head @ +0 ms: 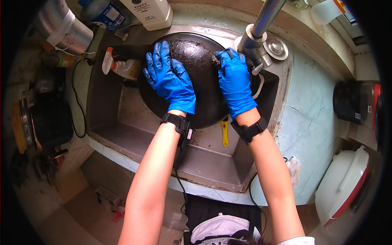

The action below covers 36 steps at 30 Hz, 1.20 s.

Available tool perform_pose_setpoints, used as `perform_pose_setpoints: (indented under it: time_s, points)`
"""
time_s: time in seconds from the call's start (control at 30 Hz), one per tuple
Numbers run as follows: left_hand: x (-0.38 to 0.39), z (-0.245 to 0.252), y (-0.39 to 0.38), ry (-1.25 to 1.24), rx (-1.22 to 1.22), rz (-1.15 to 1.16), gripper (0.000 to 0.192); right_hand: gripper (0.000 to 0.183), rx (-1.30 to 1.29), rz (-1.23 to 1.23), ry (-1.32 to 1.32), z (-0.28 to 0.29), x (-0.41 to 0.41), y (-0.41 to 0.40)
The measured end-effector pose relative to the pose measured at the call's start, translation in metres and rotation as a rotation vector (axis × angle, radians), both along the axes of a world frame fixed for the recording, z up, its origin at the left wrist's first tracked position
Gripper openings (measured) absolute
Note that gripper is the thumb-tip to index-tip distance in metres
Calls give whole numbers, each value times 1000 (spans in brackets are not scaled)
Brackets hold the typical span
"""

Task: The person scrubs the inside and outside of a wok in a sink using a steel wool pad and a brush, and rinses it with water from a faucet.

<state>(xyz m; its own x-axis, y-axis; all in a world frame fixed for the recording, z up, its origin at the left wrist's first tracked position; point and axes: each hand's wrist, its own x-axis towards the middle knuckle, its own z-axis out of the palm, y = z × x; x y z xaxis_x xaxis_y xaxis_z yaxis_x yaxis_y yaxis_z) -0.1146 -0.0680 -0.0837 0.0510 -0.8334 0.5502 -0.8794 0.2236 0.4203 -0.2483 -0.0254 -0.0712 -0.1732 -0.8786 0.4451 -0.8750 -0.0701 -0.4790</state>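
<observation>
A large black wok [203,95] lies in the stainless steel sink [137,107], what looks like its underside facing up. Dark, glossy crust covers its far part. My left hand [170,78], in a blue glove with dark smears on the fingers, rests flat on the wok's left side, fingers spread. In my right hand [234,79], also gloved in blue, is a metal scouring pad [216,61], pressed against the wok's right side. The hand mostly hides the pad. A pale loop handle [260,87] shows beyond my right hand.
A faucet [255,39] rises close to my right hand. Left of the wok, a spray bottle [121,65] leans in the sink. A yellow-handled brush [225,133] lies on the sink floor. Behind stand a white jug [153,13] and a blue-labelled bottle [105,15]. A metal lid [276,48] sits right.
</observation>
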Motion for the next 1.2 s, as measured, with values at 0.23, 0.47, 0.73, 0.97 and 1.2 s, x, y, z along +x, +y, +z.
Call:
perform_pose_setpoints:
  time_s: [0.23,0.47,0.73,0.97,1.2]
  points:
    - [0,1,-1,10,-10,-13,40,28,-57,-39,4,-7,-3,2]
    - [8,-5,1,-19,-43,45,39,17,-67,3,-54,-8,13,25]
    - [2,-4,-1,10,-23,33,40,19,-71,-24,28,-14,9,29]
    - [3,-6,1,20,-84,53,37,17,-122,-3,23,-16,17,34]
    - [4,-5,1,26,-96,48,37,10,-136,-40,62,-8,24,36]
